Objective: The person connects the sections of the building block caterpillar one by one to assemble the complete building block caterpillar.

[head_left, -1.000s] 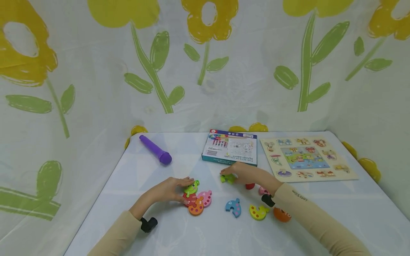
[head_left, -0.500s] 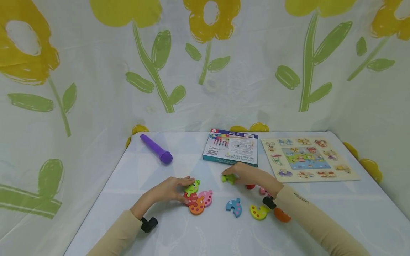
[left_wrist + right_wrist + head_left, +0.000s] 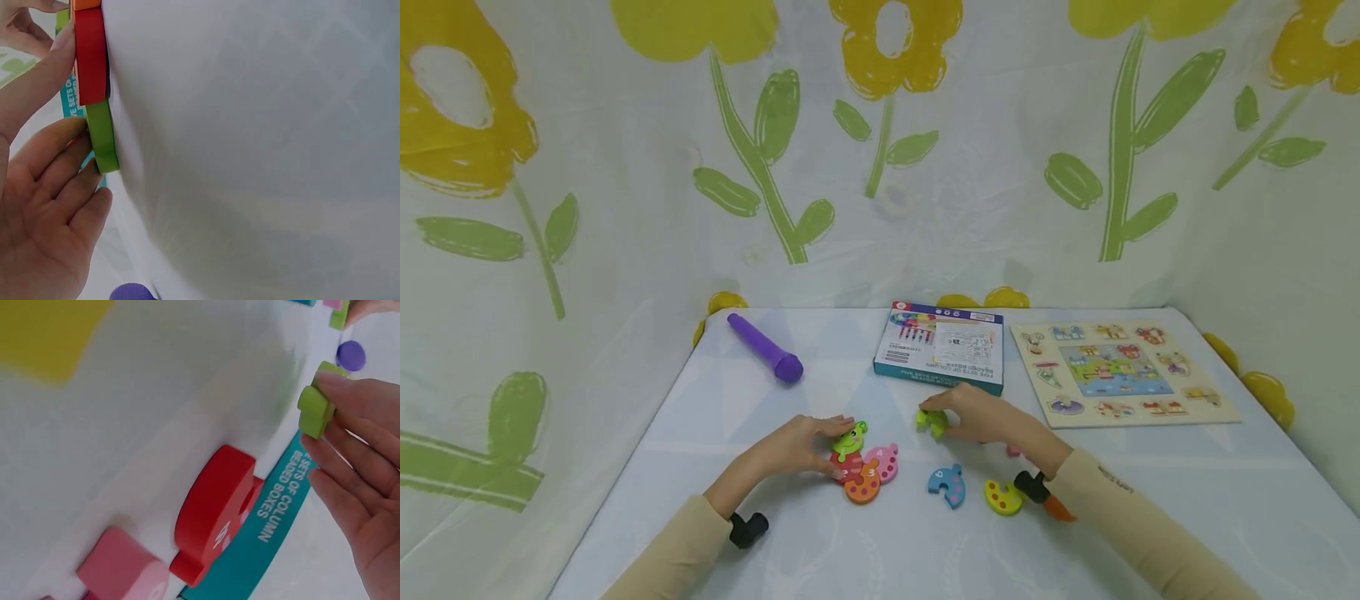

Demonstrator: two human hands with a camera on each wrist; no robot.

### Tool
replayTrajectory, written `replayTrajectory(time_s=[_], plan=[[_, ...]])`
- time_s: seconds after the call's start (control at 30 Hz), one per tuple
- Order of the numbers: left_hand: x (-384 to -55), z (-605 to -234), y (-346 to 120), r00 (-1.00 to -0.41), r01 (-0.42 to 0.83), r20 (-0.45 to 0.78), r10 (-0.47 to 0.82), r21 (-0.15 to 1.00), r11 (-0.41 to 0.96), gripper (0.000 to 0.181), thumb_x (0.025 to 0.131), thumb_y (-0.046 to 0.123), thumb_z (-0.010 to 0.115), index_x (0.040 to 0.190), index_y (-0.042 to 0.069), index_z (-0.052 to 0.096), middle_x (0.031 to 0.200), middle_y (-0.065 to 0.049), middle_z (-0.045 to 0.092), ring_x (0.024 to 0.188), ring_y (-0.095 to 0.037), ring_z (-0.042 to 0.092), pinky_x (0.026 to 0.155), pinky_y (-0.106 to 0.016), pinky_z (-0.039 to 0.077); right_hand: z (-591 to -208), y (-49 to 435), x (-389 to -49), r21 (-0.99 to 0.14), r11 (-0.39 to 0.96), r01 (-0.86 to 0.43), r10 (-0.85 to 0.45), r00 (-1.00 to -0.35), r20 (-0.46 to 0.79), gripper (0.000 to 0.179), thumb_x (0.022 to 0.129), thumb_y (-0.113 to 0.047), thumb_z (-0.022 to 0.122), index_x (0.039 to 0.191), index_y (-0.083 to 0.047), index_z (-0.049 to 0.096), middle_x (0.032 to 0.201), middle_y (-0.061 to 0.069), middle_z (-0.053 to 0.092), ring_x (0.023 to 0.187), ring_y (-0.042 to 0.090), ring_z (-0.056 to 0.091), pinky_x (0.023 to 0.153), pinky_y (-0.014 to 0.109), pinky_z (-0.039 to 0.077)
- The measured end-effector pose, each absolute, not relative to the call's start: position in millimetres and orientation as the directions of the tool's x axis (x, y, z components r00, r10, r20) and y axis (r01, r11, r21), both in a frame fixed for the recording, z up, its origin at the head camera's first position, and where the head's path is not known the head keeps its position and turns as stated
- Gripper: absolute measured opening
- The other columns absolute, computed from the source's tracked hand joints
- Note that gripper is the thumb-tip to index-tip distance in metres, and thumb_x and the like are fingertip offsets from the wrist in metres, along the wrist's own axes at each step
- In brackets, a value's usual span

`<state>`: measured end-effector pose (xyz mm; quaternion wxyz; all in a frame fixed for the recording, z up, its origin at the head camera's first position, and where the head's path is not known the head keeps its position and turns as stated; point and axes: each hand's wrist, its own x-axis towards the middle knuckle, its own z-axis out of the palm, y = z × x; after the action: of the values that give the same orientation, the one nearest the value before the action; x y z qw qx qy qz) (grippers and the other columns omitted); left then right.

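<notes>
My left hand (image 3: 793, 446) holds a joined group of wooden caterpillar puzzle pieces on the table: a green smiling head (image 3: 848, 443), a red piece (image 3: 91, 59), an orange piece (image 3: 862, 487) and a pink piece (image 3: 885, 463). Its thumb presses the red piece and its fingers lie against the head's side. Right of the group, my right hand (image 3: 981, 414) pinches a separate green puzzle piece (image 3: 317, 405) between thumb and fingertips, tilted. Loose blue (image 3: 947, 486) and yellow (image 3: 1003, 497) pieces lie nearer me. Under my right hand are a red piece (image 3: 215, 512) and a pink piece (image 3: 122, 569).
A bead-set box (image 3: 938, 346) lies behind my right hand, with a wooden picture-puzzle board (image 3: 1120, 375) to its right. At the back left is a purple toy microphone (image 3: 767, 350). My right sleeve partly covers an orange piece (image 3: 1060, 507). Flower-print cloth surrounds the table.
My right hand has tilted the green piece it pinches, and its wrist has shifted slightly right. In the head view it now hides the loose red piece. The left hand stays put.
</notes>
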<state>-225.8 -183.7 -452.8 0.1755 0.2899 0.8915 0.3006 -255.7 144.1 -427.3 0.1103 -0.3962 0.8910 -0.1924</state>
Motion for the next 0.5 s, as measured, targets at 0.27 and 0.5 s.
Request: replayTrajectory(time_s=[0.27,0.5], plan=[[-224.2,-453.7,-183.0,-0.79,0.414,-0.117,0.602,0.623,0.664,0.073,0.072,0.028,0.085,0.137,0.012,0.055,0.143,-0.006,0.048,0.134,-0.027,0.042,0.108,-0.048,0.035,-425.4,138.4,-247.8,-0.455,0.607,-0.651,-0.742,-0.669,-0.033,0.046,0.083,-0.01,0.076,0.128,-0.008,0.063,0.125,0.003,0.065,0.118,0.02,0.058,0.095,0.032,0.05],[-222.5,-453.4,-181.2,-0.801,0.402,-0.115,0.587,0.624,0.67,0.072,0.072,0.026,0.085,0.136,0.012,0.056,0.142,-0.006,0.05,0.133,-0.028,0.043,0.107,-0.049,0.036,-424.4,133.4,-241.0,-0.479,0.587,-0.653,-0.746,-0.666,-0.007,0.048,0.083,-0.013,0.076,0.128,-0.006,0.062,0.124,0.002,0.065,0.117,0.018,0.059,0.097,0.032,0.049]])
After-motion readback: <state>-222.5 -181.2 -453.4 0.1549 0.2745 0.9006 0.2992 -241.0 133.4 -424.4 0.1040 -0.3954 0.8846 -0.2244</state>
